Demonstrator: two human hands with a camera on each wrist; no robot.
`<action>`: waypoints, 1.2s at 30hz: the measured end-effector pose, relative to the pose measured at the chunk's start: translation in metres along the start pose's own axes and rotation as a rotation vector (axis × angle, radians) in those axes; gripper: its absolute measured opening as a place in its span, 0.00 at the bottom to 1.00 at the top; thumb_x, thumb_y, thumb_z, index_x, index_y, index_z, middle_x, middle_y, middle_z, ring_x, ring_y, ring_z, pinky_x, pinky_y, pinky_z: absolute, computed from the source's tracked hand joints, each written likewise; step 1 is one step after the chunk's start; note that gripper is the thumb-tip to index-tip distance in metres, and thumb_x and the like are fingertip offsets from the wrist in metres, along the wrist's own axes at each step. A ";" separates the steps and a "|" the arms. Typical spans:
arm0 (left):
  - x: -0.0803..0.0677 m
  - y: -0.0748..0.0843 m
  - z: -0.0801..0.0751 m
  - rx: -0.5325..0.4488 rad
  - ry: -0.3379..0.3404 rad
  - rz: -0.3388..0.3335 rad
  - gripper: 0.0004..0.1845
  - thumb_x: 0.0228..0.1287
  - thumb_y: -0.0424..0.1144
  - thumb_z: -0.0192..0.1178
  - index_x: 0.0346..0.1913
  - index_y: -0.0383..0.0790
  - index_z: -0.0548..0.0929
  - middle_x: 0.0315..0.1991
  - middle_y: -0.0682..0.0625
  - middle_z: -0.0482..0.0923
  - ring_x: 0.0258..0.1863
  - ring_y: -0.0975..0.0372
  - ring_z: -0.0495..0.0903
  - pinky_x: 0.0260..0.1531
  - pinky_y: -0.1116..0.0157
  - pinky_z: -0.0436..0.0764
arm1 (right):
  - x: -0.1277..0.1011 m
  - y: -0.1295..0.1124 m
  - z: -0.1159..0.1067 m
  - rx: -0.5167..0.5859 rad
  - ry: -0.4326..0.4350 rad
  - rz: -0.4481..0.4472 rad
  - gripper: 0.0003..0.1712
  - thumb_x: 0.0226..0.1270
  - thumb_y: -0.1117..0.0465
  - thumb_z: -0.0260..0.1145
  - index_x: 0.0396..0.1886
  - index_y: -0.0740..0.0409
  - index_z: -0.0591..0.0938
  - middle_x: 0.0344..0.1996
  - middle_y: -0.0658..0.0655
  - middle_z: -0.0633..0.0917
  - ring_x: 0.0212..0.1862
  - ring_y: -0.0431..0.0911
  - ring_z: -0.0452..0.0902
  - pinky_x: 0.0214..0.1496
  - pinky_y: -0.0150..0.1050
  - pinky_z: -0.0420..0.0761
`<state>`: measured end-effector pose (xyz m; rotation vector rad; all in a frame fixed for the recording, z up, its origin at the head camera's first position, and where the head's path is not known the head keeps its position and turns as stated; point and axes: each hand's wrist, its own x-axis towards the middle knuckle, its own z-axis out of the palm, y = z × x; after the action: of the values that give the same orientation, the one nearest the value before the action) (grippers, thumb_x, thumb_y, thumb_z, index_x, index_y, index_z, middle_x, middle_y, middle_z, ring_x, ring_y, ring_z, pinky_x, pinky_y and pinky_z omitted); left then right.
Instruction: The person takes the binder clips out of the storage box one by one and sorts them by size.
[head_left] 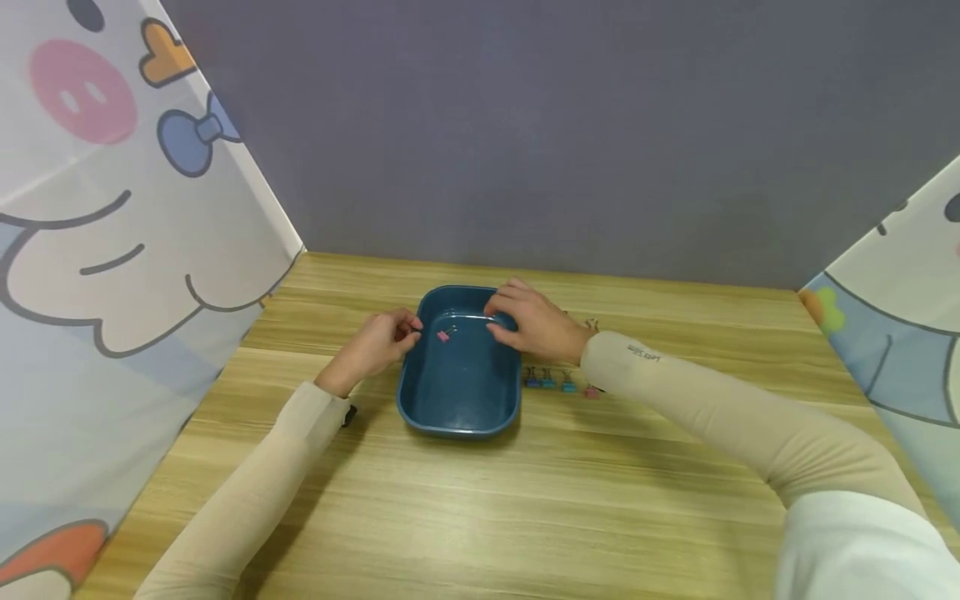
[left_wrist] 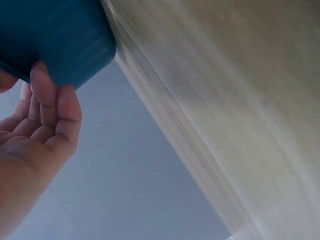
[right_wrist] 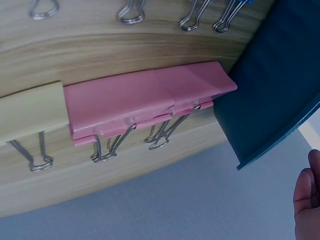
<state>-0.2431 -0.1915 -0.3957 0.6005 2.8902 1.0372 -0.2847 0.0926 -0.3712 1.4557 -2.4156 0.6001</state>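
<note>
A dark blue rectangular tray [head_left: 420, 400] sits on the wooden table. A small pink binder clip [head_left: 444, 335] shows inside it near the far left wall. My left hand [head_left: 378, 340] is at the tray's far left corner. Its loosely curled fingers [left_wrist: 47, 107] touch the tray's outer wall [left_wrist: 55, 35] and hold nothing. My right hand [head_left: 528, 321] hovers over the tray's far right corner with bent fingers. I see nothing in it. In the right wrist view one fingertip [right_wrist: 306, 197] shows apart from the tray rim [right_wrist: 272, 100].
Several small binder clips [head_left: 558, 382] lie in rows on the table just right of the tray. Up close I see pink clips [right_wrist: 150, 102], a pale yellow clip [right_wrist: 30, 112] and wire handles [right_wrist: 131, 12]. Cartoon-print panels [head_left: 112, 250] stand left and right, with a grey wall behind.
</note>
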 end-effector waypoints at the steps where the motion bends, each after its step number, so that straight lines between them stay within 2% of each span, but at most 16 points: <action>1: 0.000 0.000 0.000 -0.001 -0.003 -0.001 0.08 0.66 0.32 0.56 0.45 0.31 0.78 0.28 0.49 0.76 0.25 0.61 0.73 0.26 0.64 0.74 | 0.000 0.000 0.001 -0.002 -0.007 0.005 0.09 0.64 0.59 0.65 0.41 0.56 0.82 0.40 0.51 0.80 0.43 0.45 0.68 0.46 0.39 0.70; 18: 0.000 -0.002 0.001 -0.020 0.004 -0.006 0.08 0.67 0.32 0.56 0.45 0.30 0.78 0.30 0.48 0.77 0.26 0.61 0.74 0.27 0.64 0.75 | 0.024 -0.005 0.019 0.003 -0.123 0.005 0.12 0.62 0.60 0.67 0.46 0.56 0.81 0.44 0.52 0.79 0.49 0.46 0.69 0.52 0.39 0.70; 23: 0.001 -0.003 0.001 -0.023 0.005 -0.005 0.08 0.67 0.32 0.56 0.45 0.30 0.78 0.30 0.48 0.77 0.26 0.61 0.75 0.27 0.64 0.76 | 0.035 -0.006 0.026 0.016 -0.197 0.034 0.15 0.62 0.61 0.67 0.48 0.57 0.80 0.45 0.52 0.78 0.48 0.45 0.69 0.52 0.38 0.71; 30: 0.001 -0.003 0.001 -0.027 0.003 -0.005 0.09 0.67 0.33 0.56 0.45 0.31 0.78 0.31 0.48 0.78 0.29 0.60 0.76 0.29 0.64 0.76 | 0.044 -0.005 0.033 0.019 -0.286 0.067 0.17 0.61 0.61 0.68 0.50 0.60 0.79 0.46 0.54 0.78 0.50 0.46 0.71 0.62 0.40 0.65; 33: 0.001 -0.003 0.001 -0.032 0.005 0.003 0.08 0.66 0.32 0.56 0.45 0.30 0.78 0.31 0.48 0.78 0.29 0.60 0.77 0.29 0.64 0.76 | 0.049 -0.005 0.034 0.028 -0.304 0.061 0.16 0.61 0.62 0.68 0.49 0.60 0.80 0.46 0.55 0.78 0.49 0.46 0.71 0.60 0.40 0.66; 36: 0.001 -0.002 0.001 -0.039 0.005 0.004 0.08 0.66 0.31 0.56 0.45 0.30 0.78 0.31 0.47 0.78 0.29 0.60 0.77 0.29 0.64 0.76 | 0.055 -0.005 0.035 0.045 -0.321 0.054 0.13 0.62 0.64 0.67 0.46 0.60 0.80 0.44 0.57 0.79 0.46 0.46 0.71 0.54 0.40 0.70</action>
<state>-0.2450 -0.1921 -0.3977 0.6023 2.8669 1.0951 -0.3061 0.0315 -0.3785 1.6175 -2.7060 0.4638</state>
